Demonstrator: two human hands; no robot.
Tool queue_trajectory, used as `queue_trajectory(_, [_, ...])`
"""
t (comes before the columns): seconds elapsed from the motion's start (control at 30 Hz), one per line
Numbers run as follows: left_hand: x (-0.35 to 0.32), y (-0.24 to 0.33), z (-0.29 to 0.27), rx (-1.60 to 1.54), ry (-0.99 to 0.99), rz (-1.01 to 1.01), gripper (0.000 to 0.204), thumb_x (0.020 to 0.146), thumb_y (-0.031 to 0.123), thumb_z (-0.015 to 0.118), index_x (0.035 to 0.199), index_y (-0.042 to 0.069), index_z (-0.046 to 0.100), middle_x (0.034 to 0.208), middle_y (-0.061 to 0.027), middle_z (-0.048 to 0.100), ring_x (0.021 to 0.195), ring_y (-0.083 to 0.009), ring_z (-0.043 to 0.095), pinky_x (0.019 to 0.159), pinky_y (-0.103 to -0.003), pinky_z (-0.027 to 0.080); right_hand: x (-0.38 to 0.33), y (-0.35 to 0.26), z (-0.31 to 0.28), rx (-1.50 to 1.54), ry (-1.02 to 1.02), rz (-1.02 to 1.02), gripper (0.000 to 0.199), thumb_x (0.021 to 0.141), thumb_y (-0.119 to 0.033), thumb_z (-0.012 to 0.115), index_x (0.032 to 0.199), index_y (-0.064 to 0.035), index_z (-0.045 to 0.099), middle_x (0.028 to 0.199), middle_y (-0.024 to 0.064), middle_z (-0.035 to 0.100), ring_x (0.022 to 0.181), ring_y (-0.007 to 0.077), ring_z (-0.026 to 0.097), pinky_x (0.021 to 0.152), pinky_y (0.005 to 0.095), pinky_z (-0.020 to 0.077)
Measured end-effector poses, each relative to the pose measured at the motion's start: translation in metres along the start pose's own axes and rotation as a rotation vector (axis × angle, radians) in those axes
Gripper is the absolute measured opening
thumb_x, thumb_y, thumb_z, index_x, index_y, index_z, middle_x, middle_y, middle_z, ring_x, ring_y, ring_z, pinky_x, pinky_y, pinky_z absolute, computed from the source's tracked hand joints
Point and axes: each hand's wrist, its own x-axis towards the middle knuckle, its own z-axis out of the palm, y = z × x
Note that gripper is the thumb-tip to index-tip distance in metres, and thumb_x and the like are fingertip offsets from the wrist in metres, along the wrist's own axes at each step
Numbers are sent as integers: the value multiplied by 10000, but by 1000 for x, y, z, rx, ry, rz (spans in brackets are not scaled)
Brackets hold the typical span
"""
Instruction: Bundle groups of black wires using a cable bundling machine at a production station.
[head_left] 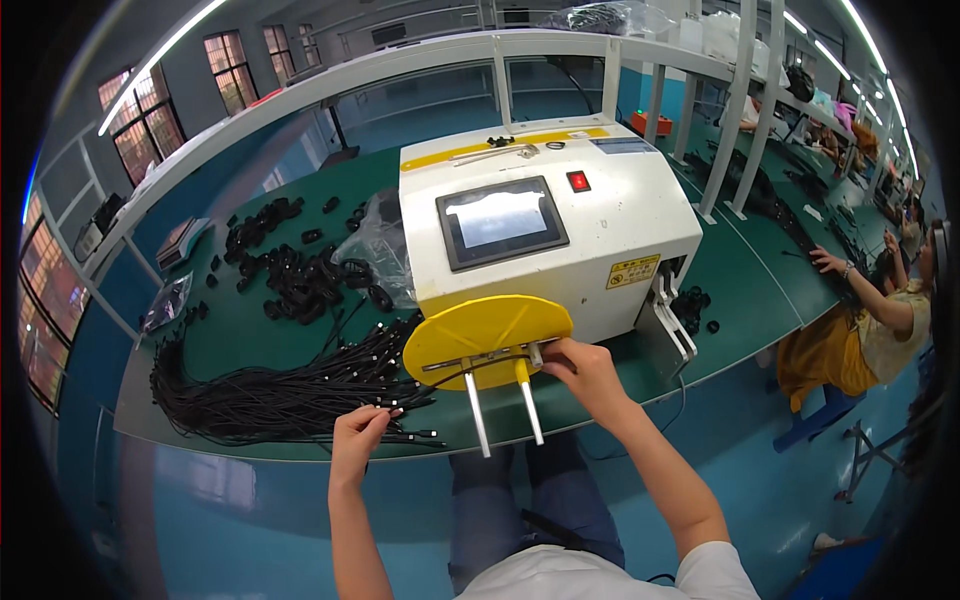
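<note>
A yellow disc with two metal rods stands on the front of a white machine. Across the disc's metal bar runs a short black cable. My right hand is closed at the disc's right side, fingertips by a small metal block; what they grip is hidden. Lower left, my left hand pinches a black cable near its connector, at the front of a large bundle of black cables on the green table.
Coiled black cables and a clear plastic bag lie left of the machine, which has a screen and a red switch. A metal bracket juts from its right side. A co-worker sits farther right.
</note>
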Motion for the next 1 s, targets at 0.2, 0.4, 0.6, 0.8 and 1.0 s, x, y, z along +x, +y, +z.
queue_trajectory(0.2, [3,-1,-2,-29,24,9,136,867,73,587,865,-29,677,602,61,405,494,-14,341,452,-188,243,-19,14,-11,97,14,150,166,811,5,625,970,43,598,804,129,656,731,195,672,652,270,522])
queue_trajectory(0.4, [6,-3,-3,-29,27,3,130,861,69,596,860,-33,675,613,57,425,494,-16,344,451,-184,247,-33,20,-13,134,-6,258,146,833,16,594,975,48,602,802,123,656,741,184,674,666,262,530])
queue_trajectory(0.6, [5,-2,-4,-28,39,-36,127,843,75,619,877,-24,691,657,45,488,532,-26,375,467,-197,255,-43,26,-12,162,-15,274,137,845,8,578,974,44,604,811,127,653,734,188,674,653,262,529])
queue_trajectory(0.8, [8,15,11,140,-56,222,86,803,17,633,863,-1,692,617,12,476,536,-60,421,476,-217,315,-50,30,-11,152,-36,280,134,848,-4,579,974,31,609,815,135,648,714,195,673,629,260,524])
queue_trajectory(1.0, [-7,71,21,560,-90,546,196,730,-12,670,918,37,701,611,-42,493,538,-127,453,480,-259,329,-56,33,-12,161,-36,291,130,854,-6,571,973,30,608,810,138,646,716,196,672,630,268,528])
